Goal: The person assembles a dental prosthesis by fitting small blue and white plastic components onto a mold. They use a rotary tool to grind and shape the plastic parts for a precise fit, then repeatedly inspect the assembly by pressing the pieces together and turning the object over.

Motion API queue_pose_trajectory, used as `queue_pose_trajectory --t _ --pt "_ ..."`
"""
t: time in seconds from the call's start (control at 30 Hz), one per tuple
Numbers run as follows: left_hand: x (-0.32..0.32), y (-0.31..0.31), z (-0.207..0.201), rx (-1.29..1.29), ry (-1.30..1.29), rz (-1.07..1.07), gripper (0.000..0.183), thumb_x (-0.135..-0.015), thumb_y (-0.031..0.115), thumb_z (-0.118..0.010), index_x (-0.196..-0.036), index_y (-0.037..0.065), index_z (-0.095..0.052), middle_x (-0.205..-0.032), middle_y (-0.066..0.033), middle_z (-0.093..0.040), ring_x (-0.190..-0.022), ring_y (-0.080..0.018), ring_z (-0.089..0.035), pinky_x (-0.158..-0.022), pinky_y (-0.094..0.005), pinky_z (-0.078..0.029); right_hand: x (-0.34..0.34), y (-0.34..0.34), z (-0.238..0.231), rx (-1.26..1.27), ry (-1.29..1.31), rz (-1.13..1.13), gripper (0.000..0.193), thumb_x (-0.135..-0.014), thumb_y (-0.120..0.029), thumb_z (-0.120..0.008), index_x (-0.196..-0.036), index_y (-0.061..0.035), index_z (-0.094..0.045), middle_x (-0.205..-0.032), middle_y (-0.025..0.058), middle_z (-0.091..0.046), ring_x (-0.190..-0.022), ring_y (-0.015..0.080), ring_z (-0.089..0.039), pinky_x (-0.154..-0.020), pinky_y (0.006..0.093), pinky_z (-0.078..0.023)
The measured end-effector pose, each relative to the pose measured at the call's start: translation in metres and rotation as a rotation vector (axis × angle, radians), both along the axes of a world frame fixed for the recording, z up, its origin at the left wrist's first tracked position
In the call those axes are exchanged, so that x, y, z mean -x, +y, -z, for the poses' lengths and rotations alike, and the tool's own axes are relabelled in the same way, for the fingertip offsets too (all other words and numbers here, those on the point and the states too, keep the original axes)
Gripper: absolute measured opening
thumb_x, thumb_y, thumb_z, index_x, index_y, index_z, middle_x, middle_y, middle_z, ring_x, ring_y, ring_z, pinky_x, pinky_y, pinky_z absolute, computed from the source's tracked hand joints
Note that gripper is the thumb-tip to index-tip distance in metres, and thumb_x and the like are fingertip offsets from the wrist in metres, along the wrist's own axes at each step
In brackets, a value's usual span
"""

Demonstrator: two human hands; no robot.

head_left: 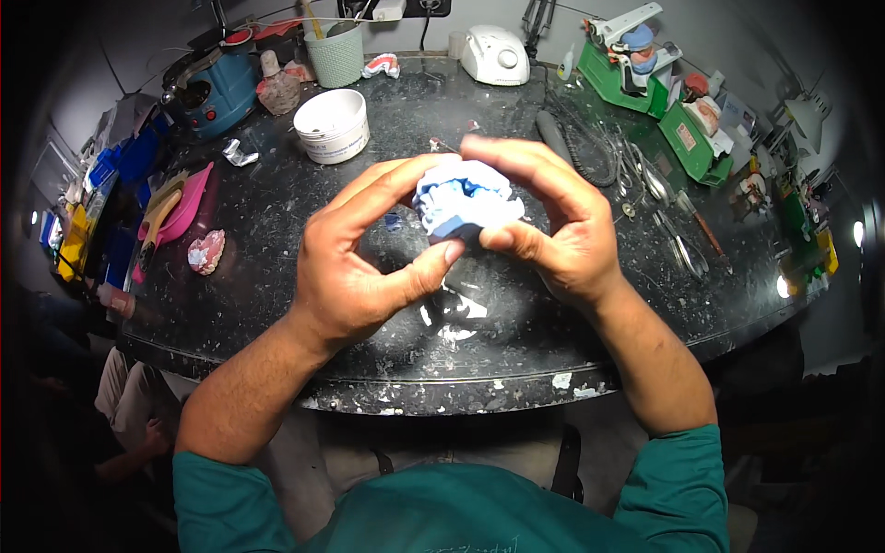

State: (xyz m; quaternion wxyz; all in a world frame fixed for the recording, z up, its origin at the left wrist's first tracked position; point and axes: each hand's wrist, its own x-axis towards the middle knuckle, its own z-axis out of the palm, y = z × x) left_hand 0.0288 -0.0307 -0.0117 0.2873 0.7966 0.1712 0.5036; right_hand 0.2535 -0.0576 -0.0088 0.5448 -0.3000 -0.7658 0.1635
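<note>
Over the middle of the dark bench (396, 355), I hold a white and blue dental cast (464, 194) up in both hands. My left hand (350, 253) grips its left side, the thumb at the lower edge and the fingers curled over the far side. On the opposite side my right hand (576, 230) closes on it, with the thumb pressed near the lower right edge and the forefinger behind. Bright light washes out the cast's top, where blue patches show in the hollows. Its underside is hidden.
A white tub (330, 129) stands behind my left hand. Leftward lie a pink dustpan (189, 198) with a brush and a pink-white dental cast (206, 252). Rightward are a corded handpiece (553, 136), metal hand tools (678, 244) and green trays (693, 147). Another person's hand (155, 437) shows lower left.
</note>
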Motion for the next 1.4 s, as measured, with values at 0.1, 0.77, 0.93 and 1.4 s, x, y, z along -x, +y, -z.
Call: queue_pose_trajectory --t 0.1,0.77,0.93,1.4 --pt "0.002 -0.001 -0.002 -0.108 0.011 -0.002 0.061 -0.073 0.011 -0.082 -0.13 -0.001 -0.063 -0.125 -0.0178 -0.066 -0.116 -0.0262 -0.065 -0.102 -0.0355 -0.048 0.003 -0.009 -0.001 0.057 0.055 -0.032 0.056 -0.072 -0.024 -0.09 -0.12 -0.0008 -0.071 -0.113 0.0142 -0.071 -0.106 0.0244 -0.068 -0.093 0.0341 -0.052" --pt "0.003 -0.004 0.003 -0.196 -0.081 0.087 0.068 -0.066 -0.006 -0.08 -0.131 -0.004 -0.061 -0.129 -0.0186 -0.066 -0.12 -0.0303 -0.064 -0.103 -0.0386 -0.05 0.005 -0.015 -0.016 -0.325 -0.088 0.035 0.063 -0.062 -0.023 -0.093 -0.117 0.0006 -0.072 -0.112 0.0129 -0.072 -0.1 0.0264 -0.07 -0.093 0.0383 -0.056" --pt "0.002 -0.001 0.012 -0.141 -0.144 0.126 0.066 -0.067 0.0 -0.083 -0.129 -0.004 -0.061 -0.127 -0.0184 -0.067 -0.119 -0.0292 -0.064 -0.103 -0.0383 -0.05 0.007 -0.015 -0.016 -0.323 -0.069 0.029 0.06 -0.064 -0.022 -0.093 -0.116 0.0012 -0.072 -0.109 0.0125 -0.073 -0.098 0.0256 -0.069 -0.09 0.0364 -0.056" --pt "0.004 -0.004 0.0 -0.288 -0.083 0.068 0.067 -0.068 0.01 -0.084 -0.129 -0.004 -0.062 -0.123 -0.0172 -0.068 -0.108 -0.0263 -0.063 -0.094 -0.0375 -0.051 0.006 -0.014 -0.014 -0.253 -0.026 -0.052 0.062 -0.067 -0.021 -0.093 -0.119 0.0026 -0.069 -0.11 0.015 -0.072 -0.098 0.0244 -0.069 -0.083 0.0326 -0.056"
